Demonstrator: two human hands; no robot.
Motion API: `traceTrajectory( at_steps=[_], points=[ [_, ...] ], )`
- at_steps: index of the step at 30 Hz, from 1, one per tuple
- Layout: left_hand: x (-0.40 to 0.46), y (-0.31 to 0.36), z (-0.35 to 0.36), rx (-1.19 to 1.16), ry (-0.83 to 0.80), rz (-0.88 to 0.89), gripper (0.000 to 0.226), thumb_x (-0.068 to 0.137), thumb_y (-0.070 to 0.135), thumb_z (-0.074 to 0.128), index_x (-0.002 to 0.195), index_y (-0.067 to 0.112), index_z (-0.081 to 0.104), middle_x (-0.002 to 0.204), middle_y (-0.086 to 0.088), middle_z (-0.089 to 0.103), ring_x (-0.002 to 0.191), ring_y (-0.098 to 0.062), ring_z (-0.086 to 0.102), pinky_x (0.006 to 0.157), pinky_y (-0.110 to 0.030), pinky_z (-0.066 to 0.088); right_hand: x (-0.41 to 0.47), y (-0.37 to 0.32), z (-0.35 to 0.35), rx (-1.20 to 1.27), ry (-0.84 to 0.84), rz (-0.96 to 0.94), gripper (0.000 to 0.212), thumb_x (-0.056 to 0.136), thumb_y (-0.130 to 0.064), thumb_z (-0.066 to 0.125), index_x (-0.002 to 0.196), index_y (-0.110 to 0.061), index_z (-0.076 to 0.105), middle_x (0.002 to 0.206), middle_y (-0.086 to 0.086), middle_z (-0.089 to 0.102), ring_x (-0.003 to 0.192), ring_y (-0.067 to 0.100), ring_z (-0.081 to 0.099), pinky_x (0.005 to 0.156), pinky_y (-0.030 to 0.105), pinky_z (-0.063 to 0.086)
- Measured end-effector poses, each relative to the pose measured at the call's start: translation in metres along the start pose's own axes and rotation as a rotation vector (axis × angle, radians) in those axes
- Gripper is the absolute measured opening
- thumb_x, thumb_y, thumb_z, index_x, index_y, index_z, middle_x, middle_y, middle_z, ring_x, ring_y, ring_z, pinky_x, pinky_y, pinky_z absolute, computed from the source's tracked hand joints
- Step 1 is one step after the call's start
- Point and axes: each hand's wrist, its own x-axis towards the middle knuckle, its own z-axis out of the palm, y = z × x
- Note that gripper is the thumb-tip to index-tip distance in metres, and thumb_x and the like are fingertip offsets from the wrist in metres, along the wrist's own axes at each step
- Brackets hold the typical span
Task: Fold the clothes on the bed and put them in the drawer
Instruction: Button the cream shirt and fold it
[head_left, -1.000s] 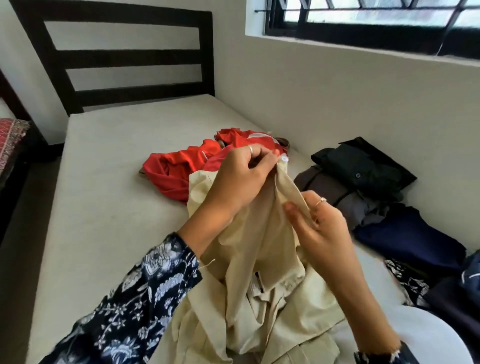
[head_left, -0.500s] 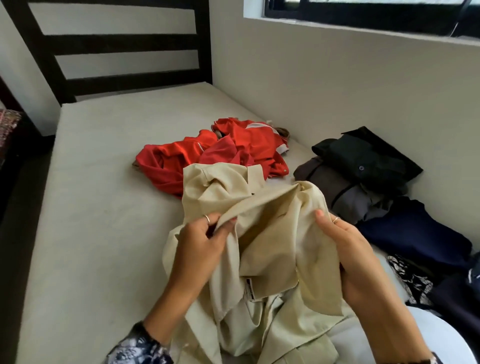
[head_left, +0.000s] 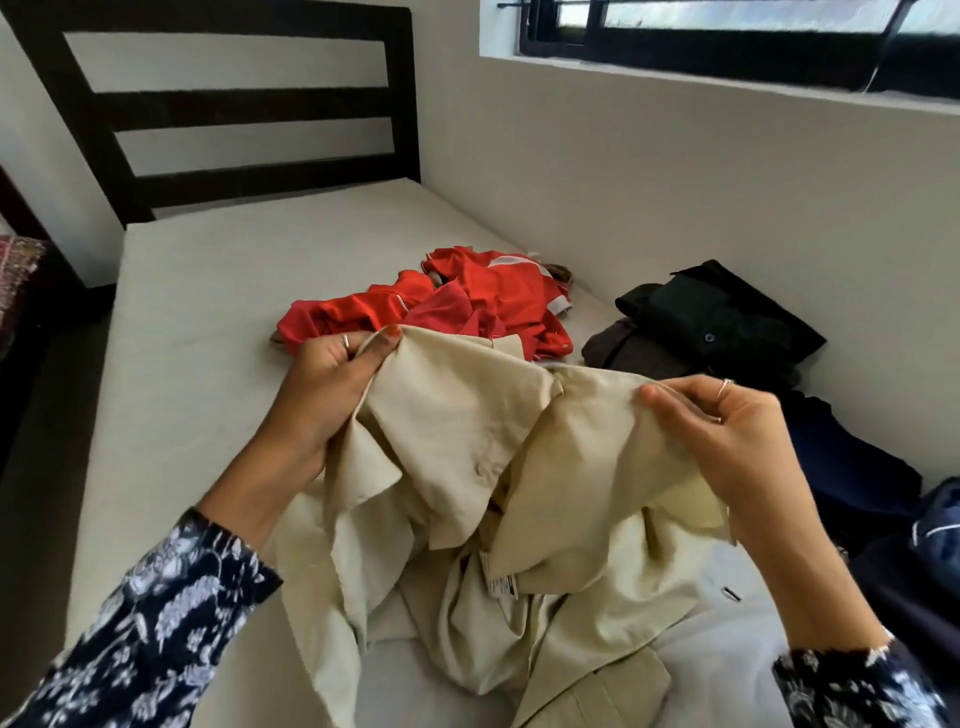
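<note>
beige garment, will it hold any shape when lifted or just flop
Probably flops: the beige garment sags in deep folds between the left hand and right hand. Likely light, since fingertip pinches hold it up. Loose parts trailing onto the bed may drag.

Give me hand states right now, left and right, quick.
Left hand: closed, fingers gripping the beige garment at its upper edge.
Right hand: closed, thumb and fingers pinching the same beige garment.
</note>
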Motion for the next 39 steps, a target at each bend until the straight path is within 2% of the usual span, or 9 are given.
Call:
traceTrajectory(
  at_steps=[4,8,12,17,21,24,27,31,39],
  points=[
    [0.011,0.003,0.001,0.093,-0.038,-0.017,0.034,0.092,0.032,0.061,0.081,-0.001,0.065,0.077,-0.012,0.060,0.070,-0.019,0.053,0.063,-0.027,0.041,0.000,-0.003,-0.006,-0.085,-0.010,0.005,0.013,0.091,-0.026,0.064,0.082,-0.031,0.071,0.077,-0.007,0.069,0.076,0.002,0.061,0.070,0.024,0.050],
    [0.015,-0.004,0.007,0.227,-0.053,0.012,0.045,0.094,0.028,0.059,0.050,0.018,0.060,0.052,0.006,0.054,0.052,-0.008,0.048,0.059,-0.025,0.039,-0.010,-0.016,-0.011,0.183,-0.157,0.216,0.016,0.095,-0.016,0.056,0.100,-0.016,0.072,0.083,0.002,0.075,0.073,0.014,0.071,0.068,0.030,0.060],
    [0.016,-0.016,0.016,0.237,-0.060,0.060,0.039,0.094,0.029,0.058,0.079,-0.007,0.061,0.070,-0.010,0.054,0.068,-0.018,0.049,0.069,-0.032,0.039,-0.024,-0.010,-0.010,0.316,-0.322,0.358,0.025,0.095,-0.005,0.053,0.114,-0.014,0.065,0.096,0.008,0.075,0.082,0.021,0.072,0.069,0.033,0.061],
    [0.022,-0.021,0.027,0.453,-0.041,0.154,0.032,0.094,0.028,0.057,0.079,0.001,0.066,0.077,-0.008,0.066,0.074,-0.018,0.059,0.068,-0.027,0.043,-0.034,0.007,-0.003,0.395,-0.285,0.438,0.030,0.094,0.002,0.051,0.122,-0.007,0.057,0.102,0.015,0.073,0.087,0.026,0.070,0.075,0.037,0.058],
    [0.017,-0.021,0.036,0.722,0.037,0.350,0.015,0.091,0.021,0.063,0.099,0.009,0.067,0.095,-0.003,0.066,0.089,-0.019,0.060,0.073,-0.025,0.044,-0.033,0.012,-0.004,0.426,-0.283,0.463,0.030,0.093,0.000,0.052,0.122,-0.005,0.057,0.107,0.018,0.070,0.092,0.030,0.067,0.078,0.040,0.057],
    [-0.010,-0.023,0.045,0.919,0.122,0.725,0.029,0.087,0.014,0.064,0.115,0.010,0.060,0.111,-0.007,0.058,0.102,-0.025,0.052,0.088,-0.033,0.045,-0.034,0.014,-0.005,0.450,-0.285,0.467,0.026,0.093,-0.003,0.053,0.119,-0.003,0.059,0.109,0.019,0.069,0.090,0.027,0.067,0.074,0.036,0.058],
    [-0.049,-0.042,0.053,0.886,-0.015,0.963,0.020,0.091,0.008,0.058,0.109,0.004,0.065,0.107,-0.009,0.060,0.098,-0.022,0.056,0.091,-0.028,0.045,-0.033,0.019,-0.004,0.464,-0.299,0.466,0.027,0.093,-0.005,0.054,0.120,-0.003,0.058,0.112,0.020,0.068,0.091,0.027,0.065,0.071,0.033,0.058],
    [-0.063,-0.083,0.063,0.835,-0.215,0.788,0.021,0.087,-0.001,0.064,0.106,0.003,0.068,0.103,-0.005,0.063,0.091,-0.017,0.063,0.089,-0.019,0.046,-0.033,0.024,0.001,0.495,-0.314,0.470,0.025,0.093,-0.003,0.053,0.117,-0.002,0.059,0.102,0.017,0.070,0.082,0.023,0.068,0.068,0.031,0.058],
    [-0.027,-0.120,0.097,0.976,-0.340,0.397,0.026,0.097,0.018,0.048,0.104,0.006,0.070,0.108,-0.009,0.064,0.104,-0.023,0.058,0.087,-0.031,0.046,-0.036,0.042,0.010,0.452,-0.318,0.525,0.020,0.093,-0.009,0.055,0.112,-0.005,0.061,0.097,0.015,0.071,0.081,0.023,0.067,0.067,0.031,0.057]
  ],
)
